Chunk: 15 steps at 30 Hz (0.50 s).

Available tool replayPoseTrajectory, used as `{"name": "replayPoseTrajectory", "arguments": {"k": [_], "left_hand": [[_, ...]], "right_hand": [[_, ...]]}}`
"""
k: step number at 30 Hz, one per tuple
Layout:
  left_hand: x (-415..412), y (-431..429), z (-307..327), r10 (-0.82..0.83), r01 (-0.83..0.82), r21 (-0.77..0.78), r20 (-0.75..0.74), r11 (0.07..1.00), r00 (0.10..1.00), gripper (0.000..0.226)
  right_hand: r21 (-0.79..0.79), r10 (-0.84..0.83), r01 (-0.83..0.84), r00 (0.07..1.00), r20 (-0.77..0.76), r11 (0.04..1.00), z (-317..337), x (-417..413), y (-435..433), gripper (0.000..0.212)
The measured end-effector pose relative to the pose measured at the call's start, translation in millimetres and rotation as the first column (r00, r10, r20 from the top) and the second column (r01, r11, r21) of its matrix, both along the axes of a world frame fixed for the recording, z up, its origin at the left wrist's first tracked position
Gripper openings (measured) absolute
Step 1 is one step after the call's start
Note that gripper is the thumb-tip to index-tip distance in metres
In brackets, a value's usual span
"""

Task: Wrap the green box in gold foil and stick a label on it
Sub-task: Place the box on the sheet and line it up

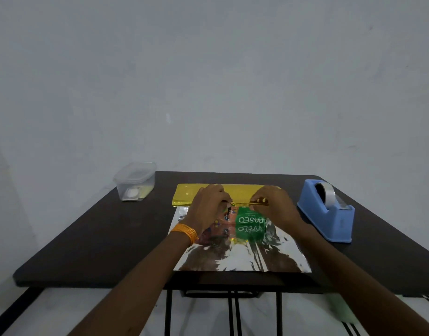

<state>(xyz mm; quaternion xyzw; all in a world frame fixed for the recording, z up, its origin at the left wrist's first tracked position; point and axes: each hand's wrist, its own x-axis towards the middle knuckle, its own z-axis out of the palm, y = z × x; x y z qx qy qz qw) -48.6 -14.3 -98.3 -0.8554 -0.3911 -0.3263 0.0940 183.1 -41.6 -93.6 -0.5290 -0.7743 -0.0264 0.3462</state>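
A: While the left hand (pixel 210 204) and right hand (pixel 273 204) are both pinching the folded edge of the gold foil (pixel 184 193), where is the green box (pixel 249 218) sitting?

B: Lying right under both hands, on the foil's silver side, its green near face showing between the wrists. The gold flap is coming over the top from beyond the fingers. Each hand's fingertips are curling onto that thin edge, thumb against it, the two pinches a little apart.

A: Which step is this looking like?

B: Pulling the far flap across the box top, I'm judging. The sheet's near half is lying flat toward the person, so wrapping is looking early; no tape or label on it yet.

A: What's threatening it?

B: Foil is looking thin and slick, so one hand pulling harder is risking a skewed flap or a tear at the pinch. The box is seeming light; tugging may be dragging it off-centre. Letting go for the tape dispenser (pixel 327 214), well out past the right hand, is risking the flap springing back.

A: Label?

B: Can't tell. A clear container (pixel 134 181) is sitting well out past the left hand on the desk (pixel 99 238), something pale inside, too small to read.
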Motion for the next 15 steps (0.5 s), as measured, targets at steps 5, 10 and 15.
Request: {"name": "replayPoseTrajectory", "arguments": {"k": [5,10,15], "left_hand": [[2.3,-0.7,2.1,-0.018,0.019,-0.027,0.034,0.999,0.999,0.016],[3.6,-4.5,1.3,-0.005,0.007,-0.032,0.057,0.999,0.998,0.014],[5.2,-5.1,2.4,0.008,-0.006,-0.056,0.045,0.998,0.999,0.015]], "right_hand": [[-0.054,-0.054,0.051,0.997,-0.057,0.997,10.3,33.9,-8.3,0.023],[-0.011,-0.159,0.163,0.945,-0.286,0.987,25.2,40.3,-17.1,0.024],[0.027,-0.055,0.068,0.944,-0.324,0.997,26.8,20.7,-14.9,0.013]]}}
